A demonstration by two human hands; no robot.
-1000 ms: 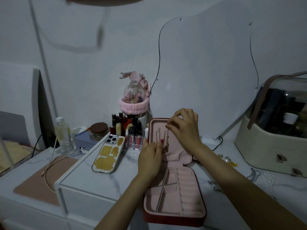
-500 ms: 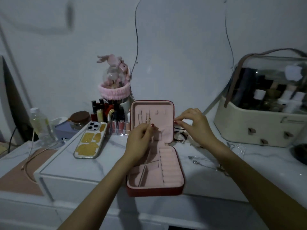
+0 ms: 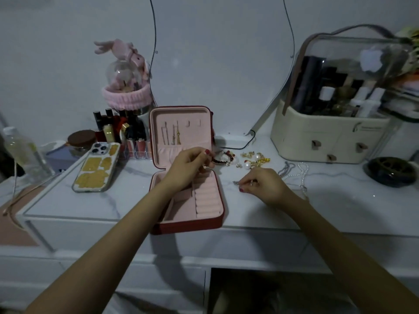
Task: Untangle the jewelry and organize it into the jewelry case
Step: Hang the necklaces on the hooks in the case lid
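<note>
Left hand (image 3: 189, 165) over open case (image 3: 213, 220), grip curled, holding unclear. Right hand (image 3: 264, 185) pinches small silver piece (image 3: 236, 182) on worktop (image 3: 340, 207).

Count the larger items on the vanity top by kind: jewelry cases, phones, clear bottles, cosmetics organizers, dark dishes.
jewelry case: 1
phone: 1
clear bottle: 1
cosmetics organizer: 1
dark dish: 1
Total: 5
</note>
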